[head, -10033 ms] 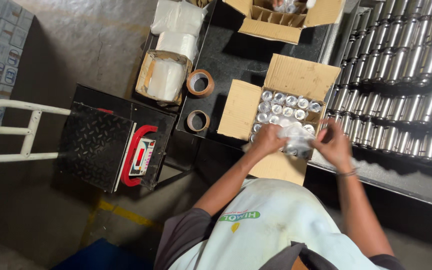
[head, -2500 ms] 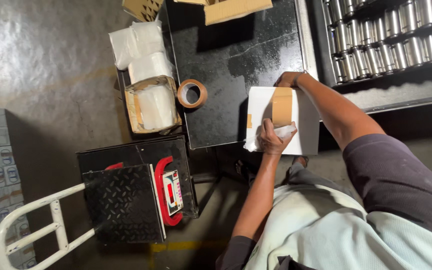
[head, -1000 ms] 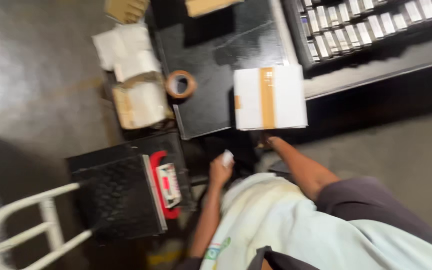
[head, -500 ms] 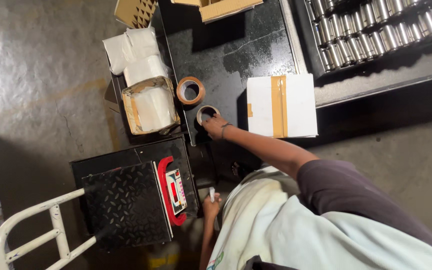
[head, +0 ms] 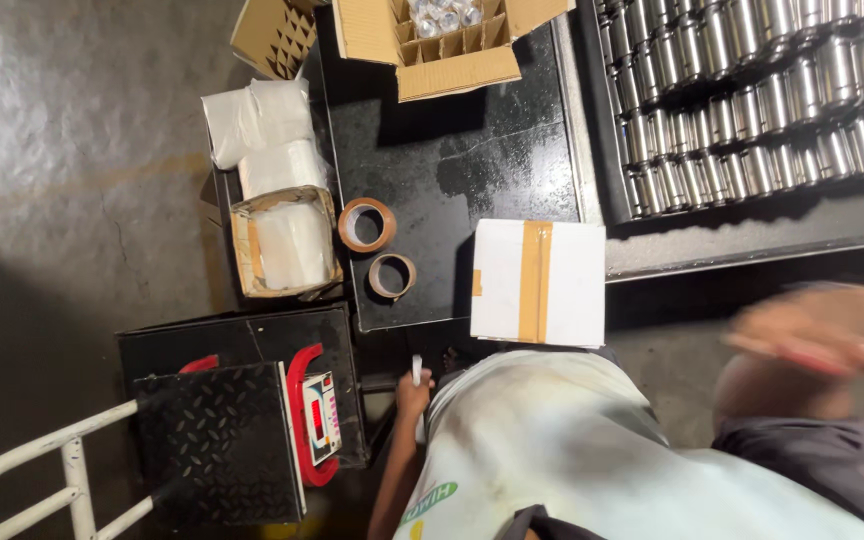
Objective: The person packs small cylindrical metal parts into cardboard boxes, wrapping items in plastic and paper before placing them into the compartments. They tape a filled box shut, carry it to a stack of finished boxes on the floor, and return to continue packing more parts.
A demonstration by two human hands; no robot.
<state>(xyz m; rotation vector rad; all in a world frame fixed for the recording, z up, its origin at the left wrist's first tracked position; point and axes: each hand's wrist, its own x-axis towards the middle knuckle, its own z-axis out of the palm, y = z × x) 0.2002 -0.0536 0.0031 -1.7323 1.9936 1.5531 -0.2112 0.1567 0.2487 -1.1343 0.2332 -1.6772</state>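
My left hand (head: 413,388) hangs low beside my body, just below the black table's (head: 492,170) near edge, shut on a small white stick-like object (head: 416,368). My right hand (head: 820,333) is a blur at the right, away from the table; its fingers cannot be made out. A sealed white carton (head: 537,282) with a brown tape strip sits on the table's near edge. Two brown tape rolls lie left of it, one nearer (head: 392,275) and one farther (head: 367,225).
An open cardboard carton (head: 447,40) with dividers and cans stands at the table's far end. Rows of metal cans (head: 752,90) fill a tray at the right. A box of white bags (head: 287,245), a black platform scale (head: 242,430) and a white trolley frame (head: 52,470) stand at the left.
My right hand has left the nearer tape roll on the table and swung back to the right. Earlier both hands were on the white carton.
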